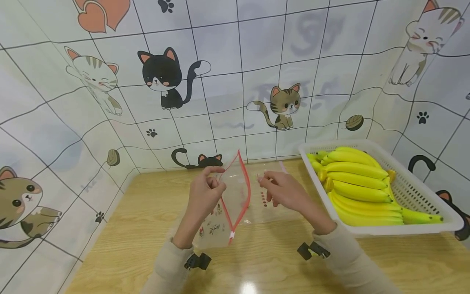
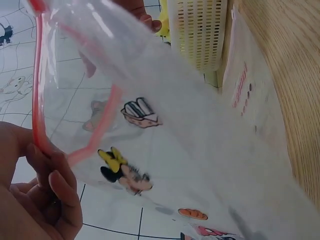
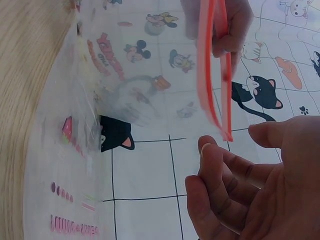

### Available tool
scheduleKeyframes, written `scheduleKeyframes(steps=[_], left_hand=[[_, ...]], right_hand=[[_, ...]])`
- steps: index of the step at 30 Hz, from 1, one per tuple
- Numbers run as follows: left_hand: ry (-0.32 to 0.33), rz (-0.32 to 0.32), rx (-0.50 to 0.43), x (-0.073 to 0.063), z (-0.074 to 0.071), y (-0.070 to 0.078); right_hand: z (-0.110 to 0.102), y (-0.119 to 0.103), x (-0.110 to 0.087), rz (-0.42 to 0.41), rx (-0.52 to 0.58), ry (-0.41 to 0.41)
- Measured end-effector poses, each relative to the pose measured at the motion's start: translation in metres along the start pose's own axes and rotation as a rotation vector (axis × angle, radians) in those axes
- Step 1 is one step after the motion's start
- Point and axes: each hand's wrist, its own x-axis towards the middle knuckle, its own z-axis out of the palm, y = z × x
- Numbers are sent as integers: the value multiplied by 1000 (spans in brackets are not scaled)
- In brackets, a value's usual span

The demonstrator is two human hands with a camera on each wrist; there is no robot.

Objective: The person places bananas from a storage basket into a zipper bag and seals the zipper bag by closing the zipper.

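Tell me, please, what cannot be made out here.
Head view: printing on the red-edged bag, too small to read.
Head view: part of the second bag, covered by the right hand.
Head view: much of the floor of the basket, hidden under the bananas.
Right wrist view: part of the left hand, cut off by the top edge.

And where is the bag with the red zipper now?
In the head view, the bag is near the centre, held by the left hand, left of the white basket.

Two hands (image 1: 205, 192) (image 1: 288, 192), two bags (image 1: 235, 200) (image 1: 264, 200), two wrist cameras (image 1: 198, 261) (image 1: 313, 250), one basket (image 1: 415, 196) and one table (image 1: 125, 228) are seen — the overlapping bananas (image 1: 356, 177) cannot be counted exactly.
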Motion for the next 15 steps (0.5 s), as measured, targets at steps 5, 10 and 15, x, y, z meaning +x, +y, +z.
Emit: scheduleKeyframes(steps=[5, 10, 15], left_hand=[[17, -26, 57, -1, -1, 3], [21, -40, 43, -1, -1, 3], [28, -20, -41, -1, -1, 1]], right_hand=[[-6, -1, -1, 17, 46, 8], [-15, 2, -2, -3, 82, 22], [-27, 2, -3, -3, 58, 31]])
